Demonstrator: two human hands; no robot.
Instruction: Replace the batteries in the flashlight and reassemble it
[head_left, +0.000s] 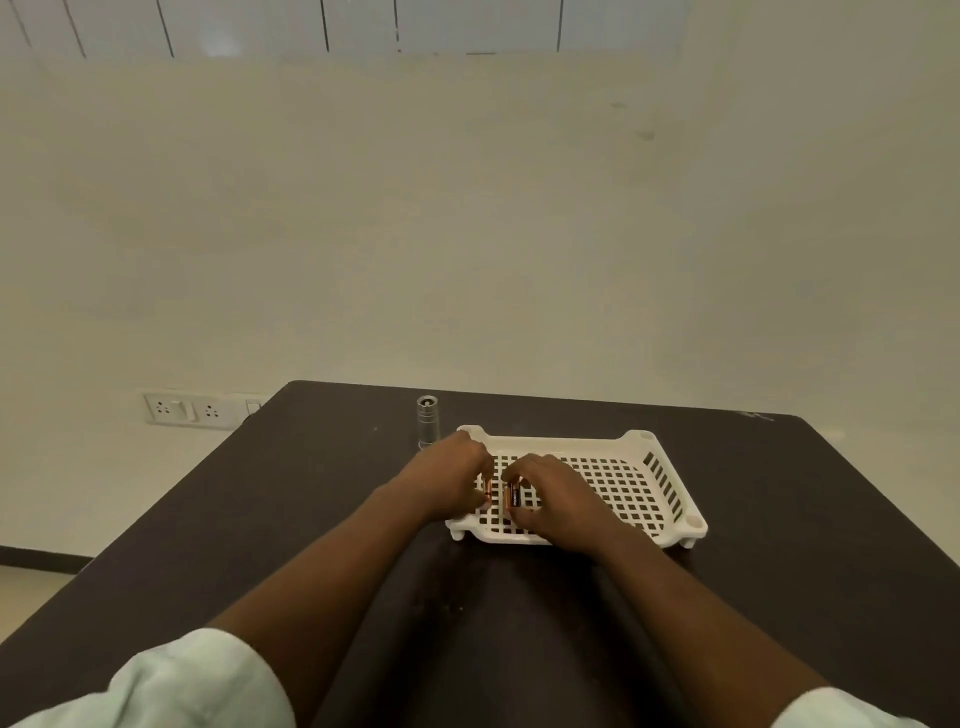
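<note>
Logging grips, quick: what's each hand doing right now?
Left hand: pinches a battery over the tray.
Right hand: pinches another battery.

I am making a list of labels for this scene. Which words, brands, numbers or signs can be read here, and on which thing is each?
None can be read.
Battery in the right hand: pale print on its black part, too small and blurred.
Battery in the left hand: no print shows.

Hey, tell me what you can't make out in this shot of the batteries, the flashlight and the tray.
Head view only:
- Batteries: total count hidden by both hands' fingers.
- Flashlight: lower end hidden behind left hand; too small to tell whether batteries are inside.
- Tray: left part covered by right hand.
</note>
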